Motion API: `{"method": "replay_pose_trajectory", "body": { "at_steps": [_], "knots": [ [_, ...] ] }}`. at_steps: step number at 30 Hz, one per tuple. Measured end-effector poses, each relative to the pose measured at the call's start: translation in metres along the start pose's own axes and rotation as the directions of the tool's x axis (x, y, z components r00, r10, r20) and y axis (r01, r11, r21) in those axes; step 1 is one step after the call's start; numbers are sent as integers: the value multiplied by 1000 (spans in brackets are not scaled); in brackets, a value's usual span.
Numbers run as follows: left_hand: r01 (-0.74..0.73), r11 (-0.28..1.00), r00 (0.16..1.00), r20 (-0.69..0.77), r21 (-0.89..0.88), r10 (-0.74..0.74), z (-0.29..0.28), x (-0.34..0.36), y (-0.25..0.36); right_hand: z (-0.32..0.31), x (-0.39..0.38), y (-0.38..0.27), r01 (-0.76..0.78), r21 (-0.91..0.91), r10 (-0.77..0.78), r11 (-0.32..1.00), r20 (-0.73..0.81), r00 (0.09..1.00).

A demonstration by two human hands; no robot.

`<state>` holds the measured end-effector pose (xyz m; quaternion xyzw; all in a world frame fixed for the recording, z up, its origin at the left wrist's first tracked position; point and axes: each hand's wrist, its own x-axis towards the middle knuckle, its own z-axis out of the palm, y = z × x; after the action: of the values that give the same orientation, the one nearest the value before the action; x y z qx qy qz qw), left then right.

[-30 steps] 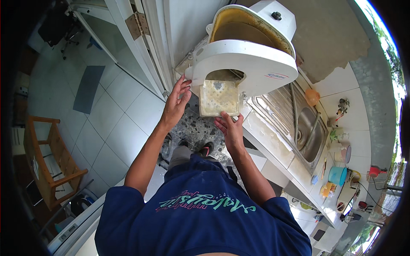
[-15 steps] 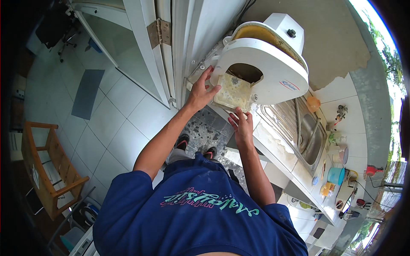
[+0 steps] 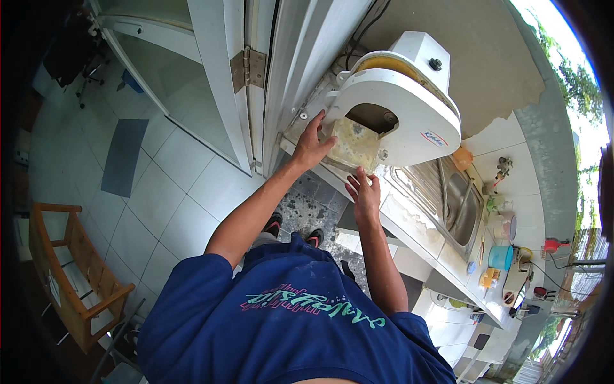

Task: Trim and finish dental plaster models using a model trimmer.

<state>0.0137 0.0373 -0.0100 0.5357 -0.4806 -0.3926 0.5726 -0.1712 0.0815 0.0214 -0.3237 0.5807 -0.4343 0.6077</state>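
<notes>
A white machine (image 3: 412, 112) with a stained yellowish rim and a black knob stands on the tiled counter's back end, by the door frame. A square, speckled, translucent cream tray (image 3: 355, 141) juts from the dark opening in its front. My left hand (image 3: 314, 144) grips at the tray's left side, thumb over the edge, fingers up against the machine. My right hand (image 3: 363, 195) holds the tray's near edge with thumb and fingertips. The underside of the tray is hidden.
A steel sink (image 3: 459, 211) with a drainboard fills the counter at right, with a cyan container (image 3: 500, 256) and small items beyond. At left are an open glass door (image 3: 173, 83), a grey mat (image 3: 125, 157) and a wooden frame (image 3: 77, 269) on the tiled floor.
The machine and tray appear farther right than a second ago, and my hands have moved along with them. The tray now looks tilted and less face-on, and more of the dark opening shows.
</notes>
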Motion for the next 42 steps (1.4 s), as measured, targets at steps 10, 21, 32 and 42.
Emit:
{"method": "replay_pose_trajectory", "body": {
  "at_steps": [10, 21, 32, 42],
  "knots": [
    [97, 962, 984, -119, -255, -131, 2, 30, -23, 3, 4, -1, 22, -11, -23, 1000, -56, 998],
    [-132, 938, 990, 12, -319, 144, 3, 82, -14, 12, 8, -1, 36, -50, -40, 998, -85, 996],
    [-115, 876, 987, 47, -469, 154, 15, 98, -19, 14, 16, -2, 21, -55, -25, 998, -72, 997],
    [-141, 900, 984, 43, -413, 174, 16, 107, -28, 16, 16, -2, 26, -66, -30, 997, -71, 997]
  ]
}}
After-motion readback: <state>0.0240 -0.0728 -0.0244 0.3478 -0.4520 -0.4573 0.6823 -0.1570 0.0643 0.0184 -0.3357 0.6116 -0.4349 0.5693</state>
